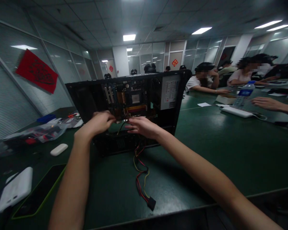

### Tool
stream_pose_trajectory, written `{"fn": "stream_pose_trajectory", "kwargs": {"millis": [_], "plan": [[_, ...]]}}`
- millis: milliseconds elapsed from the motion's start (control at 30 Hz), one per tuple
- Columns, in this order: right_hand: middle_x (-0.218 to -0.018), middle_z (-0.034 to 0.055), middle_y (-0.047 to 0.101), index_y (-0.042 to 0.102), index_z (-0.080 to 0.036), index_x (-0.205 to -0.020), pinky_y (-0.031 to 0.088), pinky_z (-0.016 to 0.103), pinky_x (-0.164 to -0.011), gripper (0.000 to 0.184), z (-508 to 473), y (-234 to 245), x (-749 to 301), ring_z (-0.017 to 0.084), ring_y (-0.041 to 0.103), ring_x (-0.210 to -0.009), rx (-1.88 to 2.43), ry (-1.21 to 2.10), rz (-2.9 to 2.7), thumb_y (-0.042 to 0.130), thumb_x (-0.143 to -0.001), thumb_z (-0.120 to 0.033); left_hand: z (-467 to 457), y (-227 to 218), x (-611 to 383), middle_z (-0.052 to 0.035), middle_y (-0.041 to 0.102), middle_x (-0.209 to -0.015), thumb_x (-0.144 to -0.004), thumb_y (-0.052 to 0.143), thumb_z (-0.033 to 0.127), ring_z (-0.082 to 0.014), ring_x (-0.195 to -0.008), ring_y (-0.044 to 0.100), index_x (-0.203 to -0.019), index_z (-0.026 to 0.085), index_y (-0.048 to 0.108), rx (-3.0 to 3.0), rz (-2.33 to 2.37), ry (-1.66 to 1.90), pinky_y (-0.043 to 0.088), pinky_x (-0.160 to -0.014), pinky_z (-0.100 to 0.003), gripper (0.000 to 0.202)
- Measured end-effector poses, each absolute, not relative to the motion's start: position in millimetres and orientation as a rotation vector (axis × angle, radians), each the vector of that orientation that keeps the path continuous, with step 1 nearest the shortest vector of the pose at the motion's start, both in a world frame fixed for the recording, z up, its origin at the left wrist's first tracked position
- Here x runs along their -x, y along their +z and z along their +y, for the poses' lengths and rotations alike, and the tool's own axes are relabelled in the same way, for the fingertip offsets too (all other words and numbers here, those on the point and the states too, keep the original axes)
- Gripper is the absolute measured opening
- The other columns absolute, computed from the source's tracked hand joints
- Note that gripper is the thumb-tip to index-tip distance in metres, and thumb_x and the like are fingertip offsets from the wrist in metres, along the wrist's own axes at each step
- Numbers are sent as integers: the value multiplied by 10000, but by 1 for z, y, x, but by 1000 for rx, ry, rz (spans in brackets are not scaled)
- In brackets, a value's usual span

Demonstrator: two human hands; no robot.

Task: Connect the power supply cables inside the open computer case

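A black computer case (69,91) stands open toward me on the green table, with the motherboard (135,99) and a silver power supply (170,92) inside. My left hand (102,120) reaches into its lower middle, fingers bent together; what they hold is hidden. Beside it, my right hand (142,126) has its fingertips closed on thin cables (121,128) under the board. Red, yellow and black wires (137,172) hang out of the case onto the table and end in a black connector (151,203).
Left of the case lie a white earbud case (59,149), a green-edged phone (39,191), a white device (15,188) and a plastic bag (36,135). To the right are a power strip (237,111), a water bottle (243,94) and another person's hand (266,103). Other people sit beyond.
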State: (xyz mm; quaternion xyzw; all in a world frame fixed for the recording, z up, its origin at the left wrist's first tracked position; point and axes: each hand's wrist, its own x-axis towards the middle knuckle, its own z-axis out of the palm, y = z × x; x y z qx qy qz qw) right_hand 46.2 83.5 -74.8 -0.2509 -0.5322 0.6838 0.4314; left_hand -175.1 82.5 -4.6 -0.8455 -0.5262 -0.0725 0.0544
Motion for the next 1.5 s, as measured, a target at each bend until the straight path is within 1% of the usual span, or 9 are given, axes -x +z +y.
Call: {"fn": "stream_pose_trajectory", "kwargs": {"millis": [67, 200, 367, 500, 700, 1000, 1233, 1367, 1500], "plan": [[-1010, 93, 749, 712, -148, -915, 592, 272, -696, 152, 87, -71, -57, 177, 722, -852, 758, 1547, -1676, 675, -901, -294, 88, -14, 178, -114, 751, -1141, -852, 510, 190, -261, -1023, 696, -1065, 193, 778, 2546, -1838, 139, 522, -860, -325, 343], [-782, 91, 741, 744, -134, -797, 510, 297, -667, 315, 92, -59, -82, 177, 670, -681, 986, 660, -2030, 563, -967, -327, 91, -25, 174, -181, 754, -1114, -744, 542, 106, -307, -977, 722, -1063, 129, 771, 2442, -2070, 339, 548, -770, -325, 393], [-1088, 134, 752, 744, -135, -1079, 469, 335, -840, 280, 103, -59, -92, 240, 688, -965, 1036, 182, -2084, 522, -995, -283, 99, -33, 150, -172, 678, -1309, -931, 434, 252, -276, -1169, 652, -1261, 137, 685, 2587, -1865, -43, 497, -972, -328, 429], [-1117, 141, 741, 717, -134, -1145, 452, 308, -830, 266, 109, -73, -89, 233, 680, -991, 1004, 208, -2345, 530, -1000, -255, 108, -49, 133, -129, 722, -1235, -971, 439, 386, -248, -1055, 683, -1234, 146, 697, 2853, -1700, -165, 500, -944, -319, 440], [-957, 97, 756, 768, -159, -978, 399, 285, -712, 215, 106, -68, -95, 188, 652, -822, 893, 209, -2575, 554, -953, -161, 116, -60, 136, -67, 769, -1114, -890, 479, 224, -218, -948, 687, -1137, 194, 752, 2991, -1585, 17, 498, -831, -289, 369], [-739, 51, 673, 711, -163, -859, 342, 285, -566, 208, 74, -52, -100, 150, 543, -605, 1001, 382, -2644, 691, -898, -366, 95, -40, 134, -61, 761, -949, -985, 393, 474, -200, -795, 652, -1022, 160, 753, 3034, -1556, 128, 452, -688, -265, 478], [-996, 42, 685, 545, -130, -1320, 485, 249, -751, 493, 77, -64, -86, 152, 629, -870, 506, 1034, -2735, 708, -891, -309, 95, -43, 126, -89, 754, -1101, -924, 420, 293, -214, -942, 673, -1094, 157, 741, 3108, -1460, 151, 480, -823, -269, 388], [-1178, 95, 683, 605, -113, -1310, 498, 285, -927, 471, 82, -59, -84, 175, 632, -1075, 329, 1281, -2574, 706, -902, -325, 92, -36, 129, -79, 741, -1162, -902, 464, 325, -215, -993, 670, -1151, 167, 712, 3166, -1484, 145, 494, -843, -259, 386], [-1216, 117, 697, 620, -144, -1301, 565, 300, -897, 466, 76, -52, -84, 194, 659, -1117, 299, 1548, -2131, 695, -915, -393, 82, -21, 136, -60, 757, -1007, -916, 455, 382, -215, -919, 671, -1043, 161, 714, 3148, -1544, -107, 513, -829, -273, 364]]}}
